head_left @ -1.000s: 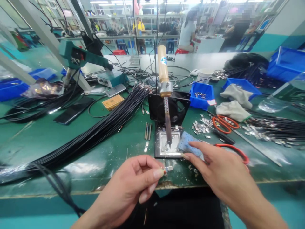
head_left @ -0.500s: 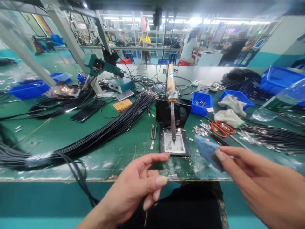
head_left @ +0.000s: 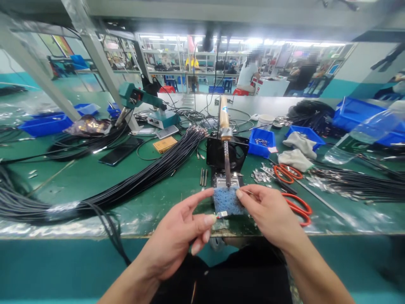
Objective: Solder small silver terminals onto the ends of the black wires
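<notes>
My right hand (head_left: pixel 265 209) pinches a blue sponge (head_left: pixel 226 202) by its right edge and holds it in front of the soldering iron. My left hand (head_left: pixel 186 228) is closed at thumb and fingers on a thin cable tipped with a small silver connector (head_left: pixel 222 214), which lies against the lower part of the sponge. The left index finger reaches out to the sponge's upper left corner. Just beyond stands a wooden-handled soldering iron (head_left: pixel 225 131), its tip pointing down over a metal plate (head_left: pixel 221 181) that the sponge partly covers.
A thick bundle of black cables (head_left: pixel 133 181) crosses the left side. To the right are loose metal connectors (head_left: pixel 262 175), orange-handled scissors (head_left: pixel 299 209), white gloves (head_left: pixel 295 159) and a blue bin (head_left: pixel 262 143). A phone (head_left: pixel 120 150) lies left; people sit and stand far back.
My right hand has brought the sponge leftward to my left hand, in front of the iron. The connector at my left fingertips now shows against it. The view has tilted up slightly.
</notes>
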### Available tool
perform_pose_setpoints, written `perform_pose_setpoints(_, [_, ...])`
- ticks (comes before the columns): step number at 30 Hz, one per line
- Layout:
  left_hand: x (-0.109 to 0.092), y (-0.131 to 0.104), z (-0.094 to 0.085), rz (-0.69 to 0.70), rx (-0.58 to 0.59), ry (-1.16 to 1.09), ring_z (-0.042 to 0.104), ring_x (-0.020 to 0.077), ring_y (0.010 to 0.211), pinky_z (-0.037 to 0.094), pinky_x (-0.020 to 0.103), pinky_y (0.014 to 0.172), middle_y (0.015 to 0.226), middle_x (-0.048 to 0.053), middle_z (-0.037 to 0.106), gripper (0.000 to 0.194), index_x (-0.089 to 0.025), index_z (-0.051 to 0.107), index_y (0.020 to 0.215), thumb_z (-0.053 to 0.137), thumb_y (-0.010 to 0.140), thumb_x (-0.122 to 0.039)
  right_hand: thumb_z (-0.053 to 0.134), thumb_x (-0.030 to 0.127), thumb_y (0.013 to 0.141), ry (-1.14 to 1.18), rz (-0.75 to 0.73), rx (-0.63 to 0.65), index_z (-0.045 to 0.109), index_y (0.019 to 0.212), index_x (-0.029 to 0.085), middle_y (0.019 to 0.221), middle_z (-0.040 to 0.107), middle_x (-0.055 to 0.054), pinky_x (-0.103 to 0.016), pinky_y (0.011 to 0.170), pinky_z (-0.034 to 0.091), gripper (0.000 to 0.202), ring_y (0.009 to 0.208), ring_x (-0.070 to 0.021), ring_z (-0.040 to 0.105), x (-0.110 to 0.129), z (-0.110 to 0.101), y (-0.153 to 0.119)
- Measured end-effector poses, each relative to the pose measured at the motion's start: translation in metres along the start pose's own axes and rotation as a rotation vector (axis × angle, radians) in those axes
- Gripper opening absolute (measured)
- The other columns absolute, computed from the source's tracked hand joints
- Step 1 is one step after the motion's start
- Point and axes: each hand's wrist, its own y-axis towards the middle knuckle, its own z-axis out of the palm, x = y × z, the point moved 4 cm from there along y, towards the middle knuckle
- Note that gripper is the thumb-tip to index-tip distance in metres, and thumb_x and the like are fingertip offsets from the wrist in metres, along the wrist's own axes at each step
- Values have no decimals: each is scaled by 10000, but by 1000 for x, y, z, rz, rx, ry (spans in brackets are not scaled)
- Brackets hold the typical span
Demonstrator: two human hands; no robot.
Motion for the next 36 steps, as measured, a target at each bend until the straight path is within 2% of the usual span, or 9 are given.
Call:
perform_pose_setpoints(6, [6,-10,7,-28,65,21,406,30,413,308,116,390,593,-14,629,715,-219,501,1519,808,883,-329,597,490,937,-3,-18,-43,734,902,208,742,689,-22,-270,541,416,315,638,-175,565,6,2,-14])
perform_pose_setpoints(12, [17,-20,11,-89,89,41,408,30,398,315,117,380,590,-34,611,754,-250,486,1527,827,861,-344,593,494,949,-63,-45,-74,735,896,217,543,474,47,-262,472,320,316,506,-141,415,9,3,-27])
perform_pose_setpoints(16, [10,-15,10,-45,70,31,418,30,407,317,116,392,594,-22,630,704,-220,523,1495,818,869,-347,577,500,955,-81,-68,-96,740,929,208,576,573,18,-265,486,380,335,526,-163,511,9,4,-22])
perform_pose_setpoints(21, [12,-5,3,-52,23,48,426,28,420,336,117,415,599,-14,644,638,-166,561,1445,809,878,-324,577,489,950,-115,-42,-71,754,890,194,607,634,-1,-267,484,389,350,529,-163,535,-6,0,-13])
perform_pose_setpoints(24, [15,1,-2,-41,-9,37,464,40,435,359,121,428,610,-8,651,508,-146,626,1340,795,886,-300,583,493,941,-153,-12,-111,750,881,190,656,646,-11,-275,516,411,351,576,-170,552,-18,-19,-6])
perform_pose_setpoints(27, [15,10,-2,-40,-24,15,509,49,472,385,129,437,708,48,707,272,-118,729,1042,825,849,-283,636,505,906,-206,19,-215,709,963,196,563,474,51,-272,496,369,323,525,-155,463,-24,-43,-3])
perform_pose_setpoints(29, [16,15,1,-51,-22,6,500,34,474,392,130,443,770,80,720,225,-94,734,834,841,827,-292,643,541,903,-215,21,-255,631,1071,210,563,412,83,-263,479,366,371,508,-148,430,-25,-52,-9])
perform_pose_setpoints(32, [16,22,5,-66,-18,3,467,18,459,382,125,451,715,57,684,257,-78,744,765,843,823,-307,544,540,984,-197,-63,-205,559,1033,244,687,585,34,-252,519,445,300,596,-157,543,-19,-48,-27])
perform_pose_setpoints(36, [18,30,5,-74,-40,1,445,26,468,343,118,449,616,7,627,228,-85,765,848,851,819,-294,480,366,1060,-153,-231,-131,553,923,259,729,566,33,-229,566,459,188,625,-134,531,-11,-24,-48])
